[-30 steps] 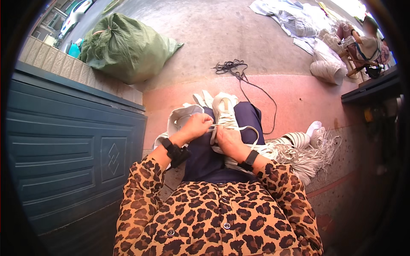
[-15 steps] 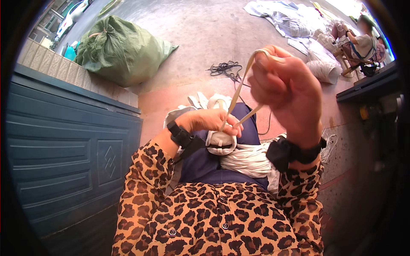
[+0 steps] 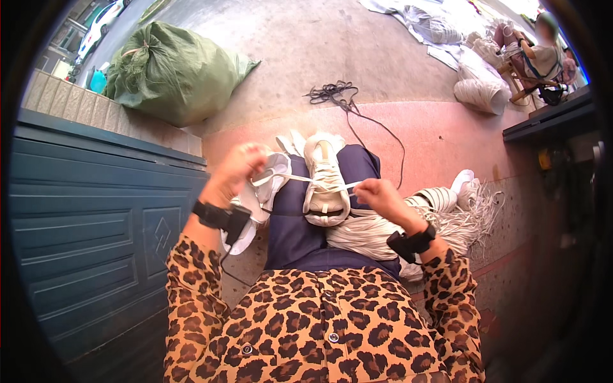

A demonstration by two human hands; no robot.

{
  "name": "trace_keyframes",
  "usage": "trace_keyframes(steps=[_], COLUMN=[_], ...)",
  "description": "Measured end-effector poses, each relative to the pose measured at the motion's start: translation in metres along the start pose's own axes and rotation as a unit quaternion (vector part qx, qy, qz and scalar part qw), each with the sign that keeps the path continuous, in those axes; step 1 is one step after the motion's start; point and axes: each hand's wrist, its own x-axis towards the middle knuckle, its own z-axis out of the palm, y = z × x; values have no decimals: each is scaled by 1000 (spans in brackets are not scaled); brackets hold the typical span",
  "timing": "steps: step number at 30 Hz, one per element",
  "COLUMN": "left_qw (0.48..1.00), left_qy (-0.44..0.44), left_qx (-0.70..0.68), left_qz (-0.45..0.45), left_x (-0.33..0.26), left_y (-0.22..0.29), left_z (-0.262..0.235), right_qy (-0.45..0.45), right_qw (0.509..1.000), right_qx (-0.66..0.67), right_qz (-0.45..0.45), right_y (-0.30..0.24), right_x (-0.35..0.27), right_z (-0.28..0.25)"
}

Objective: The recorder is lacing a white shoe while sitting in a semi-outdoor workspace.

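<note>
On the lap, white lace (image 3: 290,178) stretched between left hand (image 3: 237,171) and right hand (image 3: 378,196) — across shoe (image 3: 325,182).

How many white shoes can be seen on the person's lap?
2. One white shoe lies on the lap in the middle, sole end toward the person. The other white shoe is beside the left hand. More may be hidden under the bundle of white laces.

Green sack (image 3: 174,71), black cord (image 3: 332,94), blue door (image 3: 83,223)
</note>
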Motion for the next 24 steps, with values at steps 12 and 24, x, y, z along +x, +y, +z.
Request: trace_keyframes(steps=[12,24], left_qw=[955,832], left_qy=[13,93], left_qx=[295,497], left_qz=[39,227], left_x=[-31,-28], left_y=[-59,-75], left_z=[70,91], right_qy=[145,114], right_qw=[968,892], right_qx=[-178,-364], right_qz=[-102,-245], right_y=[7,7], right_x=[12,5], right_z=[37,37])
